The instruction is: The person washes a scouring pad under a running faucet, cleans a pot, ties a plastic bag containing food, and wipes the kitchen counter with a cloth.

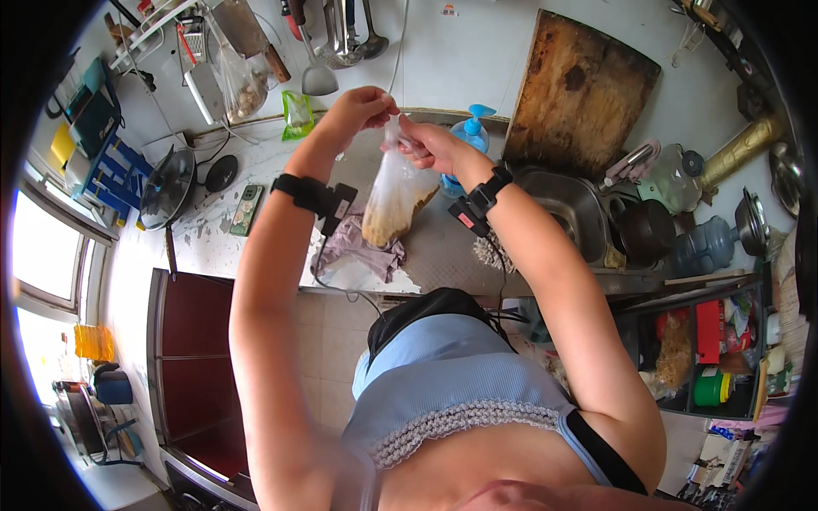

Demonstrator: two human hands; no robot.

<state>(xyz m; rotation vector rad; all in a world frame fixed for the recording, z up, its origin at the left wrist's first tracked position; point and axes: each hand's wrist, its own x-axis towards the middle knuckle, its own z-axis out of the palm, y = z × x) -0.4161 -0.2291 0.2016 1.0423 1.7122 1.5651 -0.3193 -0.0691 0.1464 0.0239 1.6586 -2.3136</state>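
Observation:
A translucent plastic bag [391, 191] hangs upright in front of me, with yellowish-brown contents gathered at its bottom. My right hand [429, 142] is closed around the bag's twisted neck. At the very top of that neck, the fingertips of my left hand [363, 110] are pinched together on the plastic. What the contents are cannot be told through the cloudy film. Beneath the bag, a crumpled mauve cloth [364, 246] lies on the counter [441, 255]. Behind my right hand stands a pump bottle [471, 131] with a blue top.
A stained wooden cutting board [575, 89] leans on the wall behind the steel sink [585, 204]. Left on the counter are a phone [246, 209], a lidded frying pan [167, 188] and a green packet [297, 116]. Ladles and a spatula [319, 78] hang above.

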